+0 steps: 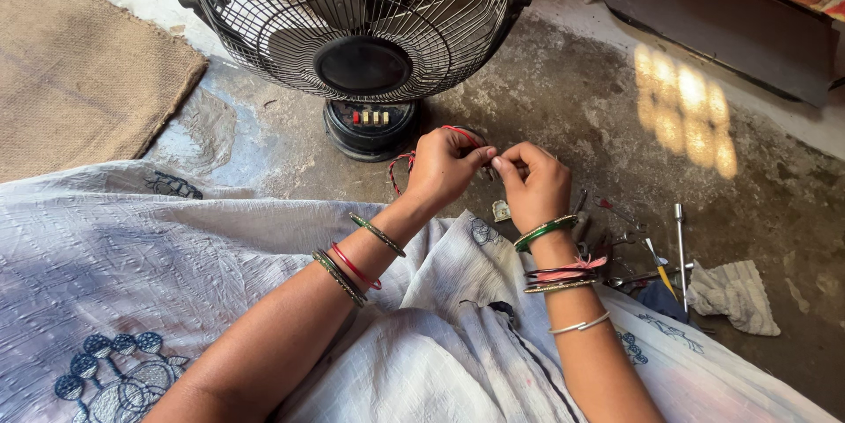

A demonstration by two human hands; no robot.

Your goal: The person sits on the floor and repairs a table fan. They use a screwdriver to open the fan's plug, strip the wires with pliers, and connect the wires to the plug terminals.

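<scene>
Both the left hand (443, 168) and right hand (534, 181) pinch the red-and-black wires (398, 168) with fingers together, apparently mid-join, beside the fan (361, 31), tools (647, 256) unused.

Worn concrete floor (563, 106) with sunlight patches (687, 110), a jute mat (79, 71) at left.

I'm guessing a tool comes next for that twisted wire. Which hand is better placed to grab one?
Probably the right hand: the tools lie on the floor just beside and below it, while the left hand holds the red and black wire further away.
</scene>
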